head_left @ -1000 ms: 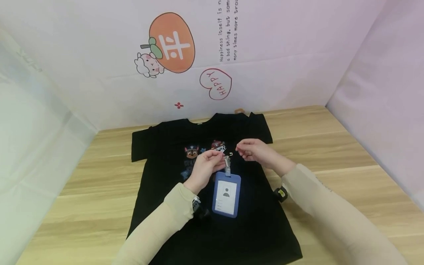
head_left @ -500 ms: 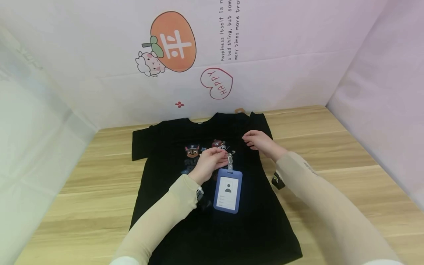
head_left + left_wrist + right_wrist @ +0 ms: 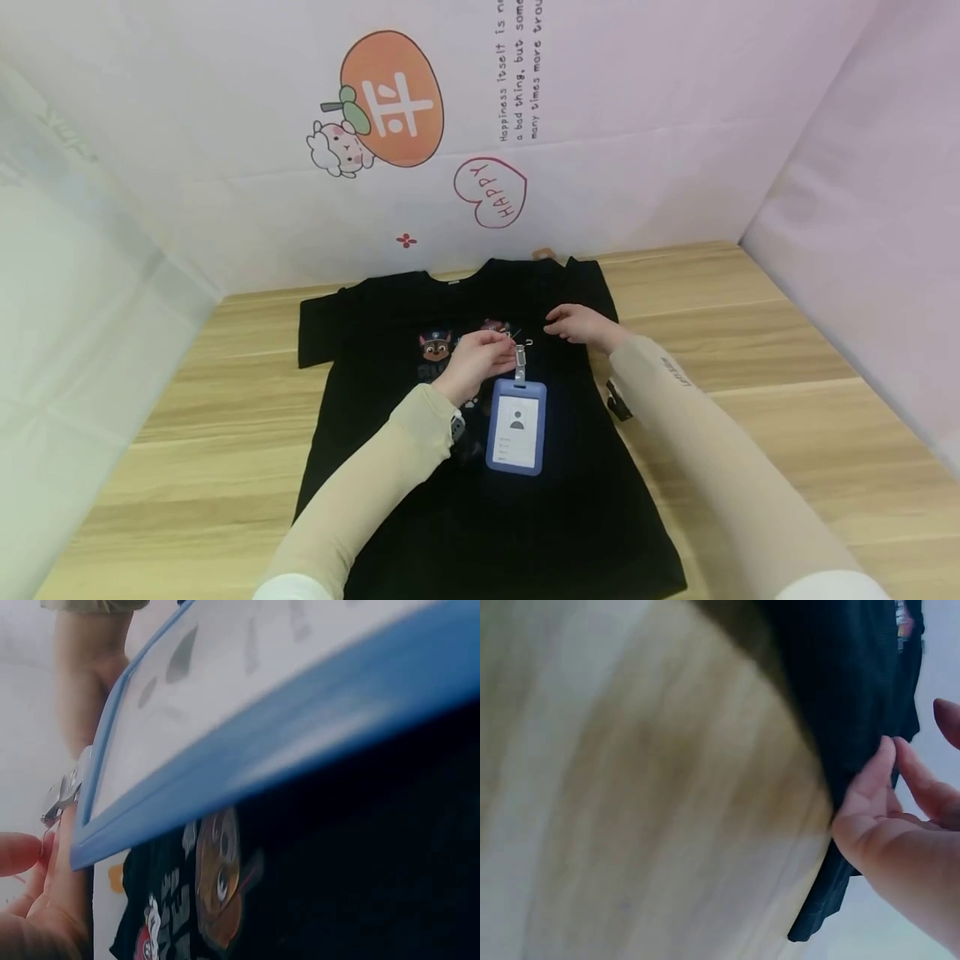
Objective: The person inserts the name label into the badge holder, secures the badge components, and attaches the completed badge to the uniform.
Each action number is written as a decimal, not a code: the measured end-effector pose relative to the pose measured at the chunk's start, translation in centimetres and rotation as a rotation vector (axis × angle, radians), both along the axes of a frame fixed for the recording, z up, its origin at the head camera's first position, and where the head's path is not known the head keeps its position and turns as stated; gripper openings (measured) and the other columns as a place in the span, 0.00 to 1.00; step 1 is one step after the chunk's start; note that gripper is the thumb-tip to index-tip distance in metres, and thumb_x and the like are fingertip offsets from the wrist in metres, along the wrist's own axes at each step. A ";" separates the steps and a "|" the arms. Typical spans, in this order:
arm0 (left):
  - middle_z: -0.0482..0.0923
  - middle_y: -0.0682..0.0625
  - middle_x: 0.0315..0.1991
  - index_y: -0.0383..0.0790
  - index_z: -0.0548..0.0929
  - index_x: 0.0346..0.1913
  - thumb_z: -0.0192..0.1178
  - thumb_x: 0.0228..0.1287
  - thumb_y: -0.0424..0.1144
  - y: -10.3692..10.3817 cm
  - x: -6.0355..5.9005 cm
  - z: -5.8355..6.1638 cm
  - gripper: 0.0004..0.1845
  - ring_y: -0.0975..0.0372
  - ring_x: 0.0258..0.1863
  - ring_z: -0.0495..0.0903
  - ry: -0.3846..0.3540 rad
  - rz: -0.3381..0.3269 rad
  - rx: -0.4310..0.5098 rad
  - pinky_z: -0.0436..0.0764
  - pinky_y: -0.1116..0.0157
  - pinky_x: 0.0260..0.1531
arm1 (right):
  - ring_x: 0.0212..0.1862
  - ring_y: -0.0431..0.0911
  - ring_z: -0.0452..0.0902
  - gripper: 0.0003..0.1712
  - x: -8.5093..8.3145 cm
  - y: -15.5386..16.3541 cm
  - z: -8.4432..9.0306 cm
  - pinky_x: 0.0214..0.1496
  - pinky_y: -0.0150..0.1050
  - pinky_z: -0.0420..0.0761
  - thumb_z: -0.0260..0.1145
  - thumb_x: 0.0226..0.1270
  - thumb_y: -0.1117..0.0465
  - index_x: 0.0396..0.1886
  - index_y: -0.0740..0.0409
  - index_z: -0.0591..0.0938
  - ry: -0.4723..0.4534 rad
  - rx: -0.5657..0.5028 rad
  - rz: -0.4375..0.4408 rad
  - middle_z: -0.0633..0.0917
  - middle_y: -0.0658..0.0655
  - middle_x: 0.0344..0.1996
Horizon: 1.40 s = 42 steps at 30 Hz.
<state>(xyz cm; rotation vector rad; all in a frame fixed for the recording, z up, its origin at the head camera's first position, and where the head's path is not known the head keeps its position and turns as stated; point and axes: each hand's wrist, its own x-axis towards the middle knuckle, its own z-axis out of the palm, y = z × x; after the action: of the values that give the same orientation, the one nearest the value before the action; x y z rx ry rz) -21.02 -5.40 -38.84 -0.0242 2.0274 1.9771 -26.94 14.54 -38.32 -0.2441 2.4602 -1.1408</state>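
Note:
A black T-shirt [image 3: 375,317] with a cartoon print lies flat on the wooden table [image 3: 750,333]. My left hand [image 3: 504,343] pinches the metal clip [image 3: 519,360] of a blue badge holder [image 3: 516,425], which rests on the shirt's chest. The left wrist view shows the badge holder [image 3: 247,712] close up, the clip [image 3: 64,791] at my fingertips [image 3: 22,851] and the print [image 3: 217,877] below. To the right of the clip, my right hand [image 3: 558,321] pinches the shirt cloth. In the right wrist view my thumb and finger [image 3: 889,769] meet at the black cloth [image 3: 840,675].
White and pink walls with stickers [image 3: 390,100] close in the table at the back and sides. A small brown object [image 3: 542,251] peeks out behind the shirt collar. Bare wood [image 3: 630,787] lies to the left and right of the shirt.
My right hand has moved away from the clip, up and right, and down onto the shirt. My left hand has carried the badge holder slightly further up the shirt.

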 end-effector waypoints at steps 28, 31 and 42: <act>0.79 0.42 0.37 0.26 0.78 0.49 0.51 0.70 0.30 1.3 -4.4 -1.7 0.12 0.62 0.33 0.80 -0.119 -0.086 -0.161 0.82 0.64 0.45 | 0.33 0.48 0.72 0.06 -0.8 -1.0 -1.1 0.34 0.34 0.70 0.60 0.63 0.66 0.29 0.65 0.81 0.192 0.195 -0.067 0.81 0.58 0.30; 0.78 0.44 0.36 0.26 0.78 0.49 0.51 0.70 0.30 1.6 -4.5 -1.9 0.11 0.62 0.33 0.80 -0.134 -0.101 -0.167 0.82 0.64 0.44 | 0.32 0.48 0.71 0.07 -0.6 -0.5 -1.2 0.33 0.34 0.68 0.58 0.64 0.68 0.30 0.67 0.80 0.188 0.153 -0.050 0.79 0.58 0.29; 0.78 0.45 0.35 0.27 0.78 0.48 0.50 0.70 0.31 1.6 -4.8 -1.5 0.12 0.62 0.33 0.79 -0.098 -0.104 -0.178 0.82 0.64 0.45 | 0.30 0.49 0.70 0.05 -1.4 -0.8 -0.7 0.35 0.37 0.68 0.59 0.65 0.67 0.29 0.63 0.76 0.328 0.175 0.022 0.77 0.56 0.26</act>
<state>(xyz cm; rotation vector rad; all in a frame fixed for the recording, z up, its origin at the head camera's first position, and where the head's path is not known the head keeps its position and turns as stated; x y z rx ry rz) -25.82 -3.82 -40.34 -0.0531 2.0899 1.6965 -28.35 13.77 -39.03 -0.4343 2.8159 -0.9299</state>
